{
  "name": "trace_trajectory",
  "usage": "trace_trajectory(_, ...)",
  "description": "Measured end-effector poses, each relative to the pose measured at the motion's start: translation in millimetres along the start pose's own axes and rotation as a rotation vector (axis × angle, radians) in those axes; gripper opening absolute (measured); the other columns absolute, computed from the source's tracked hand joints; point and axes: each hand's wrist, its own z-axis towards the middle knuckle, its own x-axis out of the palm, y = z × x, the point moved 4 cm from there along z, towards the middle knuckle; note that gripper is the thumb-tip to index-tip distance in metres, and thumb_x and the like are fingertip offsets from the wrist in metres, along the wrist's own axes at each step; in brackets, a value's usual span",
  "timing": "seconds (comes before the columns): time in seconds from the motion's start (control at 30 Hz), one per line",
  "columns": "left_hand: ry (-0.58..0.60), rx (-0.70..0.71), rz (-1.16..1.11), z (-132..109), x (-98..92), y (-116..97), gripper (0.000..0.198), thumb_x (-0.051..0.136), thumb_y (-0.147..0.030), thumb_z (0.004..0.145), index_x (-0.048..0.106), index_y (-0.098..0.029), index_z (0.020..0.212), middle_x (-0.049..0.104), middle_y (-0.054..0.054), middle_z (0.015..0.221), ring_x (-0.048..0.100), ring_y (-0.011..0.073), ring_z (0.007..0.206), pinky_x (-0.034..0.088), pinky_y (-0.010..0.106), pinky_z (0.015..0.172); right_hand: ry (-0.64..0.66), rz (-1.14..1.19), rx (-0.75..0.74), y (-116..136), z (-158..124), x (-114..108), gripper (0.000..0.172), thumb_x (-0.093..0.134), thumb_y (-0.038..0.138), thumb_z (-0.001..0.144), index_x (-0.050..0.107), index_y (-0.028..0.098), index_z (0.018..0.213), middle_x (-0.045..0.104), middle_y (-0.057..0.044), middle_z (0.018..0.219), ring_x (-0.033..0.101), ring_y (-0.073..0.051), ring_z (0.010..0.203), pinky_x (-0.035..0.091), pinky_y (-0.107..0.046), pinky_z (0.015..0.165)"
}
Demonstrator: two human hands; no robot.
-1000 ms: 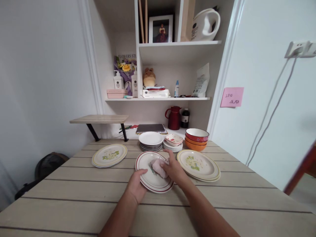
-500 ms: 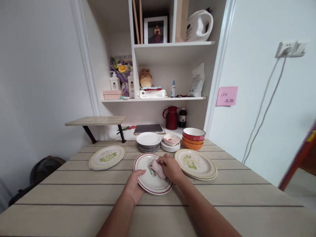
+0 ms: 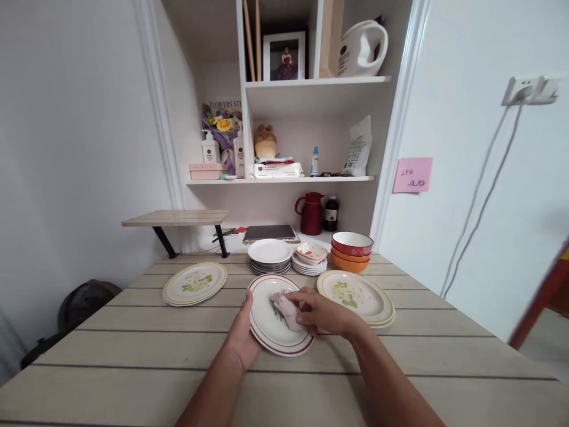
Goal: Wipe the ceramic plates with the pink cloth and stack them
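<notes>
Head view: the left hand (image 3: 242,337) grips the near-left edge of a red-rimmed plate (image 3: 269,330), its thumb lying along the rim and its other fingers mostly hidden beneath; whether the plate touches the wooden table (image 3: 133,350) cannot be told. The right hand (image 3: 326,312), fingers bent, holds a crumpled pale pink cloth (image 3: 285,308) against the upper face of the plate, partly covering a green printed motif. The plate thus lies between the two hands. Just beyond the right hand, and partly hidden by it, are stacked oval plates (image 3: 371,295) with yellow rims; a similar plate pile (image 3: 195,286) lies beyond and to the left of the left hand. Ahead of both hands stand a stack of white plates (image 3: 270,251), small dishes (image 3: 312,253) set on saucers (image 3: 309,267), and, farther right, nested red and orange bowls (image 3: 350,254).
</notes>
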Motion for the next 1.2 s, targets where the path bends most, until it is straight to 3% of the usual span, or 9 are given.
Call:
trace_trajectory(0.07, 0.062, -0.029, 0.012, 0.6, 0.7, 0.4, 0.070, 0.041, -0.062, 0.087, 0.056, -0.009, 0.131, 0.069, 0.017, 0.118, 0.061, 0.0292, 0.116, 0.040, 0.042, 0.105, 0.036, -0.025, -0.034, 5.9, 1.8, 8.5, 0.057, 0.061, 0.019, 0.075, 0.058, 0.034, 0.130, 0.050, -0.005, 0.112, 0.057, -0.015, 0.083, 0.051, -0.029, 0.071)
trace_trajectory(0.17, 0.102, -0.062, 0.043, 2.6, -1.1, 0.8, 0.076, 0.039, -0.067, 0.085, 0.058, -0.008, 0.129, 0.069, 0.019, 0.116, 0.061, 0.0305, 0.115, 0.040, 0.044, 0.104, -0.026, -0.117, -0.202, 21.0, 10.7, 26.7, 0.054, 0.068, 0.018, 0.072, 0.064, 0.033, 0.124, 0.052, -0.003, 0.103, 0.053, -0.020, 0.100, 0.044, -0.035, 0.093)
trace_trajectory(0.33, 0.079, -0.037, 0.040, 7.6, -6.9, 0.3, 0.069, 0.045, -0.062, 0.086, 0.057, -0.010, 0.129, 0.072, 0.018, 0.111, 0.061, 0.0294, 0.115, 0.040, 0.044, 0.105, -0.311, -0.226, -0.210, 31.7, 32.2, 44.8, 0.049, 0.060, 0.018, 0.082, 0.061, 0.035, 0.127, 0.050, -0.004, 0.108, 0.054, -0.018, 0.098, 0.042, -0.030, 0.090)
trace_trajectory(0.47, 0.085, -0.051, 0.066, 7.5, -6.4, 2.6, 0.061, 0.052, -0.052, 0.087, 0.054, -0.011, 0.132, 0.071, 0.017, 0.114, 0.062, 0.0285, 0.115, 0.038, 0.043, 0.107, -0.477, -0.341, -0.114, 23.9, 41.5, 30.8, 0.047, 0.055, 0.021, 0.087, 0.057, 0.037, 0.130, 0.050, -0.004, 0.114, 0.054, -0.017, 0.098, 0.041, -0.028, 0.087)
trace_trajectory(0.6, 0.027, -0.058, 0.134, 4.5, -6.8, 3.8, 0.055, 0.059, -0.037, 0.087, 0.053, -0.006, 0.132, 0.071, 0.019, 0.113, 0.062, 0.0288, 0.115, 0.038, 0.042, 0.108, -0.562, -0.433, 0.032, 4.7, 39.4, 5.4, 0.039, 0.051, 0.024, 0.090, 0.061, 0.035, 0.126, 0.051, -0.004, 0.109, 0.055, -0.017, 0.094, 0.040, -0.026, 0.082)
trace_trajectory(0.73, -0.018, -0.056, 0.170, 0.2, -5.5, 3.7, 0.053, 0.060, -0.031, 0.086, 0.055, 0.000, 0.129, 0.071, 0.021, 0.109, 0.063, 0.0292, 0.114, 0.040, 0.041, 0.107, -0.565, -0.520, 0.172, -12.7, 30.0, -13.7, 0.035, 0.048, 0.021, 0.088, 0.067, 0.033, 0.115, 0.052, -0.004, 0.101, 0.054, -0.016, 0.084, 0.037, -0.025, 0.072)
trace_trajectory(0.9, -0.071, -0.041, 0.188, -3.2, -3.1, 2.3, 0.052, 0.061, -0.030, 0.085, 0.056, -0.001, 0.128, 0.072, 0.020, 0.108, 0.066, 0.0291, 0.109, 0.043, 0.041, 0.105, -0.556, -0.551, 0.168, -20.0, 22.0, -18.7, 0.033, 0.049, 0.018, 0.084, 0.068, 0.030, 0.108, 0.052, -0.004, 0.096, 0.053, -0.015, 0.078, 0.035, -0.024, 0.065)
trace_trajectory(1.07, -0.097, -0.018, 0.200, -2.9, -2.3, 1.0, 0.055, 0.060, -0.032, 0.086, 0.054, -0.002, 0.131, 0.073, 0.021, 0.103, 0.068, 0.0313, 0.103, 0.044, 0.046, 0.102, -0.571, -0.499, 0.083, -16.5, 21.3, -14.5, 0.038, 0.051, 0.016, 0.083, 0.067, 0.030, 0.115, 0.054, -0.003, 0.099, 0.054, -0.016, 0.085, 0.039, -0.024, 0.074)
trace_trajectory(1.2, -0.076, -0.030, 0.190, -1.7, -0.9, 3.0, 0.052, 0.058, -0.034, 0.087, 0.056, -0.003, 0.128, 0.073, 0.020, 0.104, 0.069, 0.0311, 0.102, 0.045, 0.045, 0.101, -0.512, -0.343, -0.054, -2.9, 20.8, -7.7, 0.034, 0.046, 0.030, 0.093, 0.066, 0.026, 0.120, 0.059, -0.006, 0.101, 0.056, -0.020, 0.095, 0.041, -0.030, 0.084)
